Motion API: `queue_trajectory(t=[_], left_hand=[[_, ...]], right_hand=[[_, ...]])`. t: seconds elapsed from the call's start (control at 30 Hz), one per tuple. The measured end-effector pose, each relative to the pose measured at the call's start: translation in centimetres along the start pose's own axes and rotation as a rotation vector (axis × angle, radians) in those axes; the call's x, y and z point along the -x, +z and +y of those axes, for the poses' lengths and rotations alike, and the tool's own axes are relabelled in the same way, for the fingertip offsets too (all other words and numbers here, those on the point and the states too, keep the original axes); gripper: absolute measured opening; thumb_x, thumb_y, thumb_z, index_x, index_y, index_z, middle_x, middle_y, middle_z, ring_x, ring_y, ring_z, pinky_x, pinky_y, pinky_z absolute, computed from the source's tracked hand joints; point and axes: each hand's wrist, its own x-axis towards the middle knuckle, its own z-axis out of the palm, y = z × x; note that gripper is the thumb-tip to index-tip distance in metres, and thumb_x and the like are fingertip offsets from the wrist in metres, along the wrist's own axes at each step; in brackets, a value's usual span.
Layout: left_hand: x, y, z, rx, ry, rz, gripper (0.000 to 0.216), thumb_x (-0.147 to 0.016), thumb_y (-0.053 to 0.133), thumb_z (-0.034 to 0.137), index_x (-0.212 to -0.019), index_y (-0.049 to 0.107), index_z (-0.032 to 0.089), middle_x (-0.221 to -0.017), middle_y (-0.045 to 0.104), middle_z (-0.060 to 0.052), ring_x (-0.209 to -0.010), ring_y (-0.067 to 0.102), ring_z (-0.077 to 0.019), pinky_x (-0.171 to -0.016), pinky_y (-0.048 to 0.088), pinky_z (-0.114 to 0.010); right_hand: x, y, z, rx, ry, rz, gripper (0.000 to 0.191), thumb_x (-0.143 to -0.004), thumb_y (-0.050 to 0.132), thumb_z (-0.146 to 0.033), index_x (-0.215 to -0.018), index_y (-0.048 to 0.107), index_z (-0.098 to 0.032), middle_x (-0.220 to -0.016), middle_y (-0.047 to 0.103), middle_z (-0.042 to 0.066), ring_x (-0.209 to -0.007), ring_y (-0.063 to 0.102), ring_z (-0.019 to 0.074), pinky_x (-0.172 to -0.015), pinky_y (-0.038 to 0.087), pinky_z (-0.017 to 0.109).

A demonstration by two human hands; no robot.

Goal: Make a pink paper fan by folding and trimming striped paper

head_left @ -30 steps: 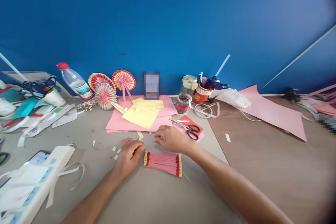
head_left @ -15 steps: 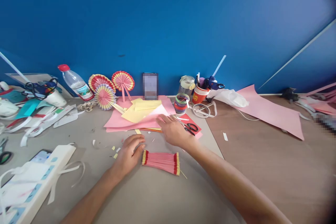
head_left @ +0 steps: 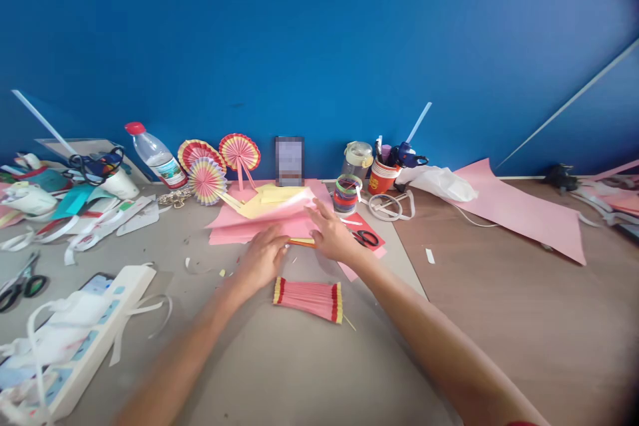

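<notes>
My right hand [head_left: 332, 233] lifts the right edge of the upper pink paper sheets [head_left: 254, 219], fingers on the edge and thumb below. Yellow paper [head_left: 282, 195] lies on top of these sheets. My left hand [head_left: 262, 256] is at the front edge of the stack, its fingers and thumb drawn together beside a yellow and orange paper edge [head_left: 303, 241]; what they pinch, if anything, is hidden. Nearer to me lies a pleated pink paper strip [head_left: 308, 301] with red and yellow ends, touched by neither hand.
Black-handled scissors [head_left: 367, 237] lie on red paper by my right hand. Behind stand finished paper fans [head_left: 239, 151], a phone [head_left: 289, 161], a tape jar [head_left: 348, 194] and a red cup [head_left: 382, 178]. A power strip [head_left: 100, 339] is at left, a bottle [head_left: 157, 160] behind.
My left hand has moved forward from beside the pleated strip to the stack's front edge. My right hand has raised the pink sheets' edge. The view has shifted slightly left.
</notes>
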Motion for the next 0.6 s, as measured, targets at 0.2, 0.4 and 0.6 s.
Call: queue_trajectory(t=[0.2,0.4,0.6], left_hand=[[-1.9,0.6,1.8,0.078,0.062,-0.005,0.023,-0.091,0.044,0.020,-0.098,0.066,0.019,-0.099,0.070,-0.007,-0.092,0.063,-0.0212,-0.085,0.050,-0.036],[-1.4,1.1,3.9,0.218,0.245,-0.040,0.026,-0.094,0.039,0.023,-0.091,0.065,0.020,-0.090,0.070,-0.005,-0.080,0.064,-0.0145,-0.074,0.050,-0.026],[-1.4,1.6,3.4,0.252,0.255,0.000,0.027,-0.095,0.038,0.022,-0.091,0.064,0.019,-0.089,0.069,-0.006,-0.081,0.063,-0.0146,-0.074,0.050,-0.027]], right_hand=[[1.4,-1.6,1.7,-0.075,0.131,0.075,0.037,-0.089,0.038,-0.010,-0.111,0.067,-0.018,-0.106,0.066,0.008,-0.098,0.061,0.0158,-0.087,0.046,0.025],[3.2,-3.7,6.4,0.256,0.518,0.135,0.034,-0.089,0.038,-0.017,-0.100,0.071,-0.017,-0.103,0.064,0.014,-0.095,0.058,0.0258,-0.086,0.042,0.039],[3.2,-4.1,10.3,0.444,0.674,0.070,0.034,-0.079,0.048,-0.015,-0.103,0.072,-0.017,-0.113,0.060,0.019,-0.110,0.047,0.0356,-0.088,0.036,0.049]])
